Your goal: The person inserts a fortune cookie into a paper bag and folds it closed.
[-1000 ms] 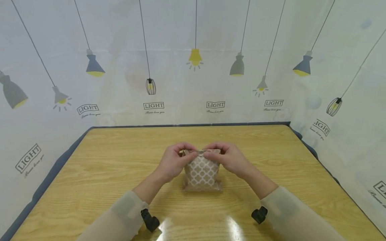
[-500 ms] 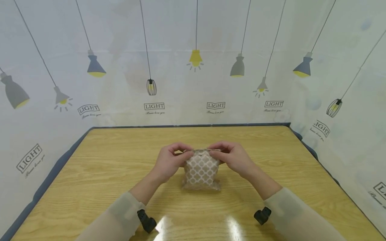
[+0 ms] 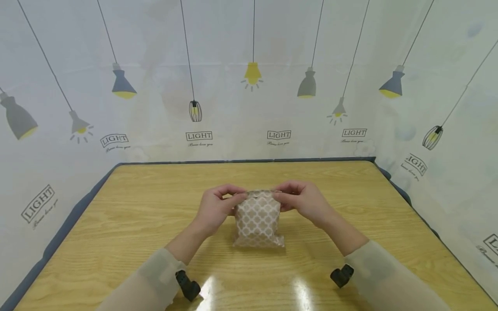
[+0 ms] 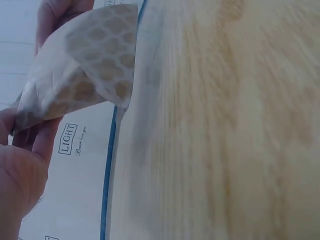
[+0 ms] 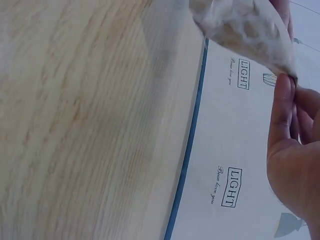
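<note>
A small plump bag [image 3: 257, 220], tan with a white lattice pattern, stands upright on the table in the middle of the head view. My left hand [image 3: 216, 206] pinches its top left corner between thumb and fingers. At the top right corner, my right hand [image 3: 304, 202] pinches the edge the same way. The top edge between the hands looks drawn fairly straight. In the left wrist view the bag [image 4: 102, 55] bulges below the fingers. The right wrist view shows the bag's corner [image 5: 250, 30] held at the thumb tip. What is inside the bag is hidden.
The wooden table [image 3: 148, 207] spreads around the bag, with a dark blue strip [image 3: 194, 163] along its far edge. A pale curtain [image 3: 225, 95] printed with lamps and the word LIGHT hangs behind and at both sides. Black wrist cameras sit on both sleeves.
Both hands have slid apart along the bag's top edge, from near its middle out to the corners. More of the patterned front shows now. The bag has stayed about where it was.
</note>
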`<action>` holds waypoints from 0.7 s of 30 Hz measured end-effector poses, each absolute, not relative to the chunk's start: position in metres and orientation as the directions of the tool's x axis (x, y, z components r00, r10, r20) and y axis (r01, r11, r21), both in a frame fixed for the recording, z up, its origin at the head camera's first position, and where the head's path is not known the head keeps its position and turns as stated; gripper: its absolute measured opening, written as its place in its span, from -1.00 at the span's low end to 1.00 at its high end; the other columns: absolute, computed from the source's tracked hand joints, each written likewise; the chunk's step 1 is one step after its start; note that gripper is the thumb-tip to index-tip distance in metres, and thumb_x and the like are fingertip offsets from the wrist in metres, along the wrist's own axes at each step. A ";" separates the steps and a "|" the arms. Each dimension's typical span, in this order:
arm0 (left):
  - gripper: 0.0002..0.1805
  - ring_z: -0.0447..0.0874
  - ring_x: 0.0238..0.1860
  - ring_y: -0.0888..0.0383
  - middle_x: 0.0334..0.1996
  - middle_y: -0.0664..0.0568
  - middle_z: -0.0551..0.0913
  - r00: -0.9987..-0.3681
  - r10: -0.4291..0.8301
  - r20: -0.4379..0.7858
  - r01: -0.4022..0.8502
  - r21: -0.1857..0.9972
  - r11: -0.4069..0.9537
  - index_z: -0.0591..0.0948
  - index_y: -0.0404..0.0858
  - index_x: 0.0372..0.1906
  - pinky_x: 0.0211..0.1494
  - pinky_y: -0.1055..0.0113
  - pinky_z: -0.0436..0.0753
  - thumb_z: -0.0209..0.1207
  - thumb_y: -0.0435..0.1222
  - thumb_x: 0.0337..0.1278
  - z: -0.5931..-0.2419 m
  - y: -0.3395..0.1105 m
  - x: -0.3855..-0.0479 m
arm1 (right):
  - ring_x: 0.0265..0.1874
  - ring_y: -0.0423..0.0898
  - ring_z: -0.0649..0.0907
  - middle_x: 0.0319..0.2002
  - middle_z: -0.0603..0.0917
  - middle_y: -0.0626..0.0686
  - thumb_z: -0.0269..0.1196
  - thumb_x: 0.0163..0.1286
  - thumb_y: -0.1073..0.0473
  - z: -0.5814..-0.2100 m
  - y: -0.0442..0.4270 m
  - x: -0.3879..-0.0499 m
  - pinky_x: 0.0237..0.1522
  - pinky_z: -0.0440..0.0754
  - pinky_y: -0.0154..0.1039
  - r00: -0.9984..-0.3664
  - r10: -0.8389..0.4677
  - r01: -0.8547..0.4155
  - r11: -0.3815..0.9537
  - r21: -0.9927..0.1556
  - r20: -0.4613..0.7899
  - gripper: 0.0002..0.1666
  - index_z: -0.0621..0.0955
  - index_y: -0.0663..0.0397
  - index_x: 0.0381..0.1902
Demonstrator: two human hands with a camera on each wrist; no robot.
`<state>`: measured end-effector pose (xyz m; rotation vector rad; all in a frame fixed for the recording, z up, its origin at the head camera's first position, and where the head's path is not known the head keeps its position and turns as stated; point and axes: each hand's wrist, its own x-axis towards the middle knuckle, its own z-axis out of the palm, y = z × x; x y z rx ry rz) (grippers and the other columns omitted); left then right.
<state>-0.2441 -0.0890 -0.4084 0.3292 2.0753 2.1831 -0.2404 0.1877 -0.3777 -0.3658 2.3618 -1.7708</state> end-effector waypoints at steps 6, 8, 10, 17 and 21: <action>-0.73 0.82 -0.10 0.13 -0.06 0.02 0.80 -0.962 0.265 0.064 0.049 0.997 -0.064 0.78 -0.35 0.13 -0.08 0.17 0.91 0.36 -0.30 0.50 -0.406 -0.097 -0.245 | -0.23 -0.16 0.81 -0.02 0.86 0.04 0.42 0.56 0.13 -0.375 0.191 -0.241 -0.05 0.88 -0.21 -0.968 -0.250 -0.109 0.291 -0.951 0.034 -0.65 0.79 0.23 0.15; -0.76 0.83 -0.10 0.12 -0.05 0.02 0.83 -0.962 0.266 0.056 0.046 0.998 -0.043 0.79 -0.33 0.11 -0.08 0.17 0.91 0.37 -0.31 0.49 -0.405 -0.100 -0.245 | -0.24 -0.17 0.82 -0.01 0.86 0.04 0.42 0.56 0.16 -0.375 0.192 -0.241 -0.06 0.88 -0.22 -0.966 -0.258 -0.106 0.279 -0.954 0.032 -0.66 0.79 0.26 0.16; -0.78 0.84 -0.11 0.12 -0.04 0.01 0.85 -0.963 0.265 0.047 0.039 0.999 -0.033 0.81 -0.32 0.09 -0.09 0.18 0.91 0.36 -0.32 0.50 -0.403 -0.101 -0.246 | -0.26 -0.18 0.83 -0.02 0.87 0.04 0.41 0.56 0.21 -0.374 0.192 -0.241 -0.08 0.89 -0.23 -0.962 -0.270 -0.101 0.263 -0.959 0.027 -0.67 0.79 0.30 0.16; -0.76 0.86 -0.11 0.10 -0.01 -0.04 0.85 -0.953 0.301 0.027 0.019 0.999 -0.028 0.79 -0.35 0.13 -0.10 0.17 0.91 0.32 -0.34 0.53 -0.402 -0.104 -0.248 | -0.30 -0.21 0.84 -0.04 0.87 0.01 0.37 0.57 0.29 -0.375 0.193 -0.243 -0.08 0.89 -0.24 -0.959 -0.284 -0.052 0.219 -0.974 -0.013 -0.69 0.76 0.38 0.15; -0.73 0.87 -0.06 0.07 0.01 -0.07 0.82 -0.948 0.318 0.003 -0.012 0.999 -0.045 0.76 -0.39 0.16 -0.03 0.10 0.92 0.30 -0.33 0.54 -0.404 -0.110 -0.250 | -0.29 -0.21 0.83 -0.05 0.84 0.00 0.32 0.60 0.32 -0.378 0.196 -0.246 -0.07 0.88 -0.27 -0.951 -0.306 -0.023 0.199 -0.980 -0.040 -0.66 0.71 0.42 0.21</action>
